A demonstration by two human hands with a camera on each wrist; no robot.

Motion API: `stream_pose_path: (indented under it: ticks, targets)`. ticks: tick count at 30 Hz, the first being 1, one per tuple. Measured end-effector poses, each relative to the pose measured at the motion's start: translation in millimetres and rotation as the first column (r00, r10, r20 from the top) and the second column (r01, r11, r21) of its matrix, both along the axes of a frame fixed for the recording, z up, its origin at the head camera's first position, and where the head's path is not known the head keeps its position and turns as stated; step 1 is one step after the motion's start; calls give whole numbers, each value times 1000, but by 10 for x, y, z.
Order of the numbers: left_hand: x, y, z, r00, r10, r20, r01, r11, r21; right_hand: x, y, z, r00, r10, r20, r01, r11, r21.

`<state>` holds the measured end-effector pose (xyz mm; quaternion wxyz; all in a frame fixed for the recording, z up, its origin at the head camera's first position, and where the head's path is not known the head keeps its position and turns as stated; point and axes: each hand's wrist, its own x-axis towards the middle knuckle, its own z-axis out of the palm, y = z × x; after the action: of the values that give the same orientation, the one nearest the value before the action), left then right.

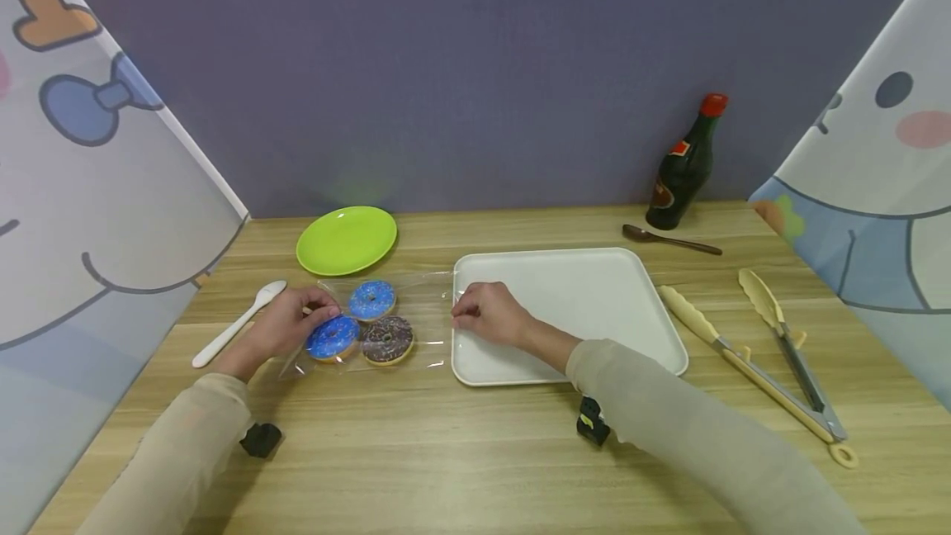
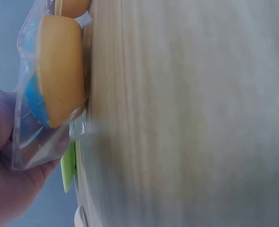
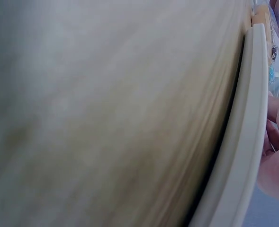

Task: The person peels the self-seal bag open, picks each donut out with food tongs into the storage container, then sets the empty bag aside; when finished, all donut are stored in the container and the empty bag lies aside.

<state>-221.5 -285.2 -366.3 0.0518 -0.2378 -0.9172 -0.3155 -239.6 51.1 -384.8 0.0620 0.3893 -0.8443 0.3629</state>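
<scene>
A clear plastic bag (image 1: pixel 431 320) lies across the table left of centre with three toy doughnuts inside. Two have blue icing, one at the back (image 1: pixel 371 299) and one at the left (image 1: pixel 332 338); a brown-iced doughnut (image 1: pixel 386 340) sits beside them. My left hand (image 1: pixel 286 324) pinches the bag's left end, next to the left blue doughnut. In the left wrist view the bag's film (image 2: pixel 23 151) lies over those fingers, close to the doughnut's tan side (image 2: pixel 61 71). My right hand (image 1: pixel 490 314) pinches the bag's right edge, over the left rim of a white tray (image 1: pixel 594 295).
A green plate (image 1: pixel 347 240) stands behind the bag, and a white spoon (image 1: pixel 239 324) lies left of it. Right of the tray are open tongs (image 1: pixel 765 378) with cream tips. A dark spoon (image 1: pixel 672 239) and a red-capped bottle (image 1: pixel 683 168) stand near the back wall.
</scene>
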Motion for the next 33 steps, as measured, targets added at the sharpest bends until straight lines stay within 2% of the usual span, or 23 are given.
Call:
stream_pose_path:
  ticks: [5, 11, 15, 23, 29, 33]
  targets:
    - [-1, -1, 15, 1000, 9, 16, -9, 1000, -1, 9, 8, 18, 1000, 12, -17, -11, 1000, 11]
    - [-10, -21, 9, 998, 60, 36, -59, 998, -27, 15, 7, 28, 999, 26, -37, -25, 999, 27]
    - [-14, -34, -2, 995, 74, 66, -74, 997, -8, 26, 8, 20, 999, 28, -41, -27, 999, 26]
    - [-18, -84, -46, 989, 84, 121, -96, 991, 95, 37, 15, -1, 999, 31, -36, -30, 999, 17]
    - [-19, -136, -87, 986, 82, 146, -110, 974, 197, 52, 21, 11, 998, 34, -53, -33, 999, 26]
    - [-20, -156, -92, 985, 64, 162, -102, 966, 236, 51, 31, 5, 998, 27, -62, -25, 999, 36]
